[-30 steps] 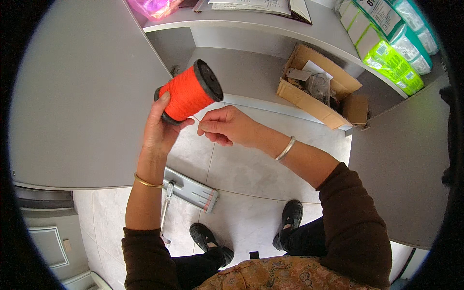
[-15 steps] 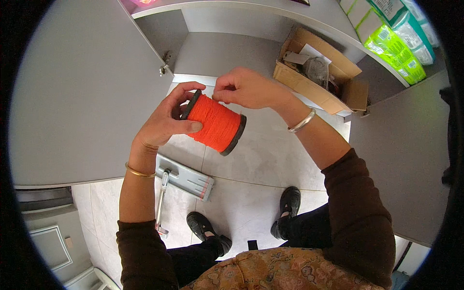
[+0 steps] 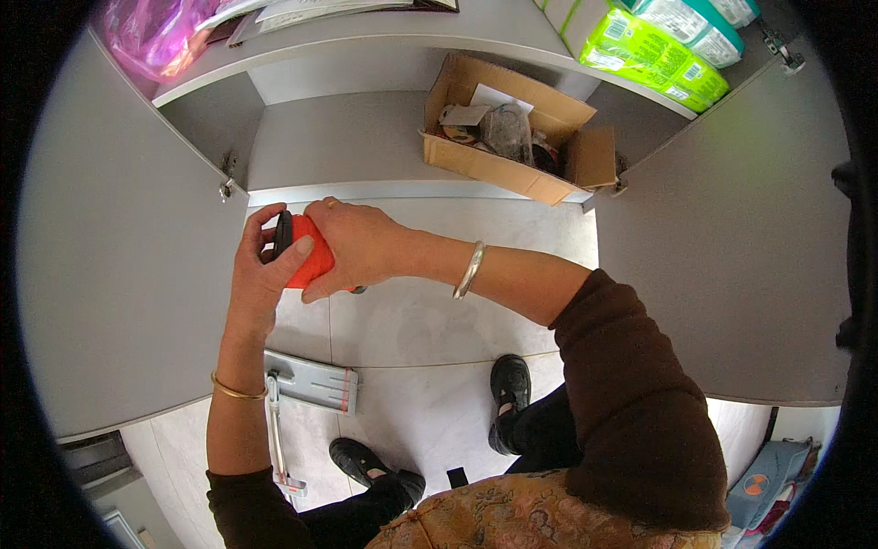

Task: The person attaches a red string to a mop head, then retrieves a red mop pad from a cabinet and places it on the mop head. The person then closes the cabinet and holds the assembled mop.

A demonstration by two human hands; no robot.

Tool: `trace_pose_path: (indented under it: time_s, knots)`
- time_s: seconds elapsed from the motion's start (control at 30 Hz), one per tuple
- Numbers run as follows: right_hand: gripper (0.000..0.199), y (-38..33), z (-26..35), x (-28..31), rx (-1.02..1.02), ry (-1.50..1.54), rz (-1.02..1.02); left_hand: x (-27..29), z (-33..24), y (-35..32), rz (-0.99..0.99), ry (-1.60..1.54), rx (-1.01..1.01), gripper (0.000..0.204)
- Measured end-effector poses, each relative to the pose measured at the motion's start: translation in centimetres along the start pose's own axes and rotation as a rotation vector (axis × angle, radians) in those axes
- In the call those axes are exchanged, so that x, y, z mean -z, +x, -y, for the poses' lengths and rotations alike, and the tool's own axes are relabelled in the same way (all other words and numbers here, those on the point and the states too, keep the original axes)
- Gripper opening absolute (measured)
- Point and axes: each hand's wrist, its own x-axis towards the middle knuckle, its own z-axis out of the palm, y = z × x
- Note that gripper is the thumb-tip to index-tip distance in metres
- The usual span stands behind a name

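Observation:
I hold an orange spool of cord with black end discs (image 3: 308,261) in front of an open grey cabinet. My left hand (image 3: 265,270) grips its left end, thumb on the orange winding. Over the top and right side of the spool lies my right hand (image 3: 358,245), covering most of it. A silver bangle sits on my right wrist and a gold one on my left.
A cardboard box (image 3: 512,165) with small items stands on the cabinet's lower shelf. Green and teal packages (image 3: 654,50) and a pink bag (image 3: 151,32) lie on the shelf above. Cabinet doors (image 3: 119,274) stand open on both sides. A grey paper punch (image 3: 311,384) lies on the tiled floor by my feet.
The spool has been lowered and turned so it lies sideways. My right hand moved from its edge to wrap over the top of it.

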Motion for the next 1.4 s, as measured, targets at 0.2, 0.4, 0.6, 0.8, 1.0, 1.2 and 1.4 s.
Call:
trace_pose_path:
  time_s: [0.2, 0.4, 0.6, 0.8, 1.0, 1.2, 1.4]
  knots:
    - [0.059, 0.5, -6.1, 7.3, -0.185, 0.001, -0.236, -0.4, 0.5, -0.3, 0.105, -0.113, -0.057, 0.080]
    - [0.073, 0.1, -16.2, 12.1, -0.319, -0.297, -0.775, -0.4, 1.5, 0.8, 0.182, -0.058, 0.028, 0.069]
    - [0.091, 0.3, -22.2, 12.4, -0.604, -0.325, -0.454, -1.2, 2.9, 1.3, 0.243, 0.015, 0.073, 0.053]
    - [0.068, -0.4, -24.9, 12.2, -0.533, -0.338, -0.599, -1.4, 4.2, 2.1, 0.259, 0.059, 0.109, 0.041]
    - [0.023, -7.7, -20.1, 8.1, -0.115, -0.104, -0.545, -2.2, 5.8, 3.5, 0.308, 0.016, 0.112, 0.028]
    - [0.055, -13.0, -23.0, 1.2, -0.438, -0.240, -0.191, -4.3, 7.3, 4.4, 0.387, -0.016, 0.167, 0.022]
    - [0.053, -11.2, -33.6, 5.3, -0.572, -0.397, -0.495, -4.7, 8.0, 4.9, 0.420, -0.011, 0.171, 0.021]
